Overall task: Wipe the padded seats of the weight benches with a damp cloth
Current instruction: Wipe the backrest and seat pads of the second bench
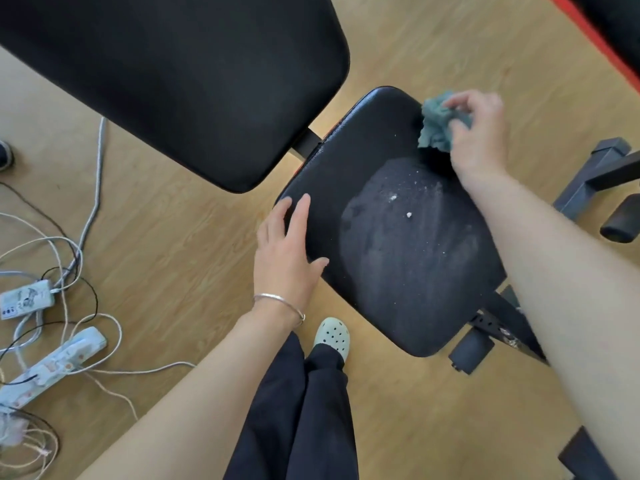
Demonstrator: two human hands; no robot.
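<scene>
A black padded seat [391,258] of a weight bench fills the middle of the view, with a dull smeared patch and white specks on it. The bench's black back pad [180,81] lies at the upper left. My right hand [479,133] grips a crumpled teal cloth [436,123] at the seat's far right edge. Lying flat with fingers spread, my left hand [287,251] rests on the seat's left edge and holds nothing.
Power strips [52,365] and tangled cables [79,237] lie on the wooden floor at the left. The bench's dark frame and foam rollers [471,349] stick out at the right. My foot in a pale clog [332,336] stands beside the seat. A red-edged mat [599,39] is at the top right.
</scene>
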